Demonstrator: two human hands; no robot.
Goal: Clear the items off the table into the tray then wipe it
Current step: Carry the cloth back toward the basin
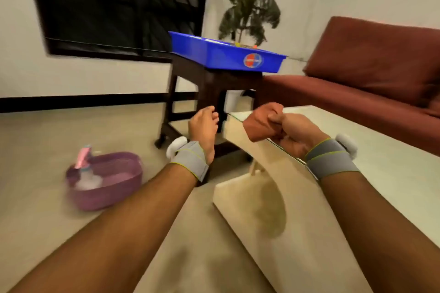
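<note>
Table (345, 150), pale with a glossy top, runs under and past the right hand (292, 133), which is fisted round a bunched rust-brown cloth (259, 123) at 1 corner. The left hand (202, 131) hangs off that corner, fingers loosely curled, holding nothing. Down to its left a purple basket (107, 188) sits on the floor. Wiping looks to be the step in hand; next the cloth needs pressing flat and sweeping across. Beyond the 2 hands, the blue tray (214, 52) rests on a dark stool (209, 83), small items inside.
</note>
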